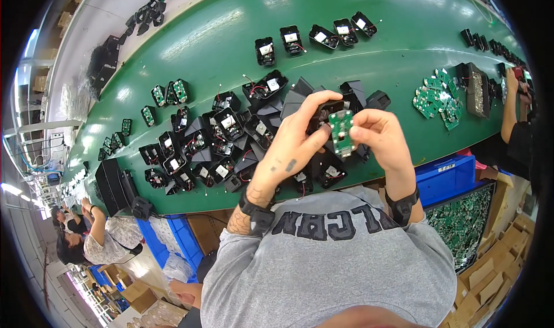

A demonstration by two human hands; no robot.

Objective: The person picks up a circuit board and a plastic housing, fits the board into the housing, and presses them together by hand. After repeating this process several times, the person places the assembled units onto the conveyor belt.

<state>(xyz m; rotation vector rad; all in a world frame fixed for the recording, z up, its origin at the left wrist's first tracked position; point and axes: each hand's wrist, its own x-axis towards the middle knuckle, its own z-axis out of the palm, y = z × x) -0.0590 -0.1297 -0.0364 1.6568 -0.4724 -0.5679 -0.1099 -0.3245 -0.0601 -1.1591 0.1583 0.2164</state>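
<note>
My left hand point(293, 142) is closed around a small black plastic housing point(324, 113), its fingers over the far side and its thumb on the near side. Between the thumb and fingers of my right hand point(384, 136) is a green circuit board point(341, 126), tilted up beside the housing. The board partly covers the housing, so I cannot tell whether the two touch. Just beyond and left of my hands lies a heap of black housings point(228, 123), many with white parts and red wires inside.
On the green table point(219, 45), several housings point(291, 38) stand in a far row. Loose circuit boards point(440, 97) are piled at right beside a box point(478, 90). Boarded housings point(178, 90) sit at left. A blue bin point(444, 178) stands below the near edge. Co-workers' arms point(511, 105) show at both sides.
</note>
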